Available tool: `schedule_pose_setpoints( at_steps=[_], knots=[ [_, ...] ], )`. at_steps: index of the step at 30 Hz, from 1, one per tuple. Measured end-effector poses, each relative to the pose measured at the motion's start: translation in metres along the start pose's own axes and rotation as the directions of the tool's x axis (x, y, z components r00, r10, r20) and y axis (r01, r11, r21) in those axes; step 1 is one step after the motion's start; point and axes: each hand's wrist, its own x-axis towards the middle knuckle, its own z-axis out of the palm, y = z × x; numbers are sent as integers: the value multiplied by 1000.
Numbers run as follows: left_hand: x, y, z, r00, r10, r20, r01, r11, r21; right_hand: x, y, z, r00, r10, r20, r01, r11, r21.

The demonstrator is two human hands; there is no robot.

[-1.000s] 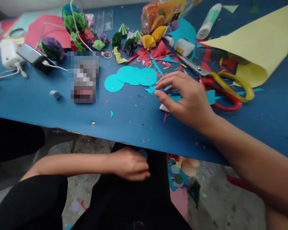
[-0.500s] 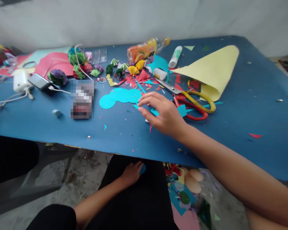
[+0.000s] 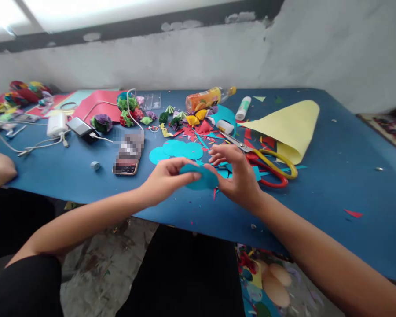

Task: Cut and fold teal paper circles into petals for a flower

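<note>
Blue tabletop (image 3: 326, 185), far edge along a grey wall (image 3: 191, 61).
Left side: phone (image 3: 128, 155), lying flat; farther left, dark device (image 3: 81, 127) with white cable plugged in, and white charger block (image 3: 56, 124) just beside it. Small pale cap (image 3: 95, 165) nearer, left of phone.
Far left: red paper sheet (image 3: 95, 105); purple-and-green paper flower (image 3: 101, 123) near its near edge.
Far centre: clear plastic case (image 3: 152, 101), flat; orange-labelled bottle (image 3: 204, 99) on its side, yellow cap pointing right; glue stick (image 3: 243, 108) lying to its right.
Right: pale yellow paper (image 3: 290, 121), curled into cone form. Red scrap (image 3: 353, 214) lies nearer, farther right.
</note>
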Motion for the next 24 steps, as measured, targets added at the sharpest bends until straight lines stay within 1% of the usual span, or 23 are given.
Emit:
schedule_pose_setpoints(
  at_steps=[1, 2, 4, 6, 7, 9, 11, 13, 15, 17, 19, 21, 24],
  knots=[
    [15, -5, -4, 1000, -9, 11, 10, 999, -48, 0, 3, -1, 998, -52, 37, 54, 997, -56],
    [28, -12, -6, 999, -41, 36, 44, 995, -89, 0, 6, -2, 993, -86, 86, 95, 990, -106],
    [46, -28, -10, 997, -67, 39, 72, 990, -122, 0, 14, -2, 979, -90, 180, 121, 978, -170],
    [53, -41, -13, 998, -59, 30, 63, 990, -129, -2, 21, -1, 970, -58, 235, 103, 977, -186],
    [54, -45, -15, 998, -47, 29, 50, 991, -127, -3, 24, 0, 969, -53, 241, 99, 978, -182],
    [54, -49, -18, 999, -24, 46, 30, 992, -123, -4, 27, 2, 970, -59, 235, 99, 982, -163],
    [53, -49, -21, 996, -5, 86, 14, 994, -110, -4, 27, 3, 975, -50, 216, 81, 987, -136],
    [52, -47, -22, 993, 24, 119, -14, 997, -82, -4, 24, 4, 981, 4, 194, 17, 995, -103],
    [51, -45, -23, 988, 57, 142, -53, 998, -34, -3, 19, 6, 984, 88, 155, -79, 995, -60],
    [49, -45, -23, 981, 71, 178, -74, 997, 9, -2, 15, 8, 977, 186, 102, -186, 983, -13],
    [47, -47, -22, 975, 63, 215, -69, 997, 24, -1, 12, 11, 954, 295, 54, -298, 954, 35],
    [45, -49, -21, 973, 44, 226, -50, 999, 21, 0, 9, 13, 923, 384, 33, -385, 920, 77],
    [43, -52, -19, 975, 17, 223, -25, 999, 34, 0, 5, 14, 895, 446, 29, -446, 887, 117]
  ],
)
